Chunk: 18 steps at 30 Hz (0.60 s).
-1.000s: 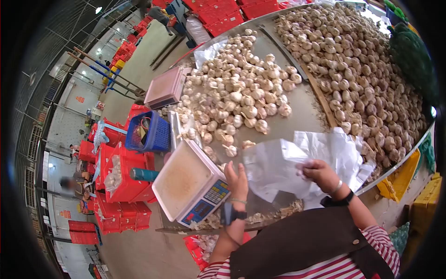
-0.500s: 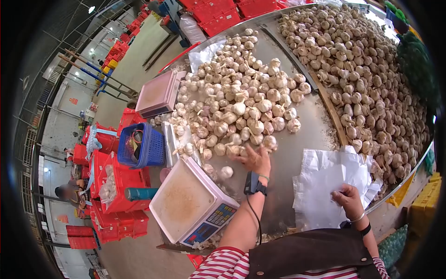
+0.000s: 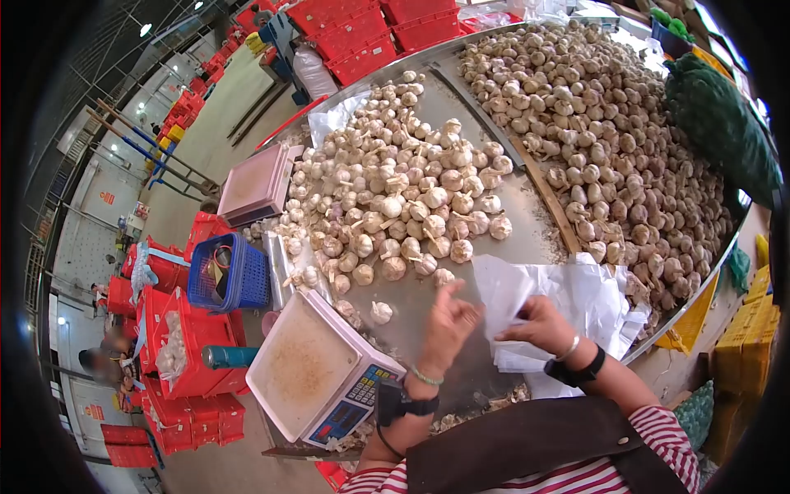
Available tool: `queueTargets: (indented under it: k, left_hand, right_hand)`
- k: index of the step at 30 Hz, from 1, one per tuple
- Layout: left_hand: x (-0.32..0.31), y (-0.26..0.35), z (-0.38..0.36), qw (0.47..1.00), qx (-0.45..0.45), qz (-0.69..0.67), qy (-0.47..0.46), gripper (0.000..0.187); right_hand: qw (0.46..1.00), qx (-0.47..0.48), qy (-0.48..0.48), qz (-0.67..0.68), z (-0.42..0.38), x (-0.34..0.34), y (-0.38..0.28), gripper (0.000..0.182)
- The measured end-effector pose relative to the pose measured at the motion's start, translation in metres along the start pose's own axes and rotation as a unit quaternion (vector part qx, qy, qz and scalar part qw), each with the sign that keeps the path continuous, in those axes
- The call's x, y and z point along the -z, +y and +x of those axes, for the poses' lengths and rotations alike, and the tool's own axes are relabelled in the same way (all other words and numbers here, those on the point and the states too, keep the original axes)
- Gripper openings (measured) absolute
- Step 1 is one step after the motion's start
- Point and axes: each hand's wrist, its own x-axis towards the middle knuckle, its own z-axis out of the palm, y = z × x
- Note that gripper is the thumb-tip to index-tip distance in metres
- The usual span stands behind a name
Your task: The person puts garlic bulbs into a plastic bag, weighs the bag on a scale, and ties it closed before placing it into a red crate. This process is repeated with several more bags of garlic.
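From my distant place I see that the table top [image 3: 473,379] looks like grey metal, smooth and a little glossy. The strip [image 3: 545,196] across it seems to be wood, and it is matt. The garlic bulbs [image 3: 436,198] have a dry, papery skin. The bags [image 3: 568,296] are thin white plastic, wrinkled and slightly shiny. I judge the weighing scale [image 3: 304,362] to have a smooth plastic body, with a stained pan. The basket [image 3: 253,276] is perforated blue plastic. The apron [image 3: 518,449] looks matt, and the striped sleeve [image 3: 668,436] is soft cloth.
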Motion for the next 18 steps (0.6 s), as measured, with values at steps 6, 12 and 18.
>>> queueTargets:
  k: [6,12,18]
  left_hand:
    - [-0.006,0.016,-0.06,0.959,0.073,-0.262,-0.085,0.05]
    - [0.066,-0.005,-0.111,0.954,0.019,0.299,0.016,0.05]
    - [0.072,0.02,-0.118,0.884,-0.128,0.425,0.148,0.055]
  right_hand:
    - [0.977,0.009,-0.123,0.176,-0.023,-0.041,-0.029,0.023]
    - [0.889,0.183,0.187,-0.375,-0.021,0.01,-0.002,0.005]
    - [0.873,0.228,0.209,-0.378,-0.027,0.03,-0.023,0.015]
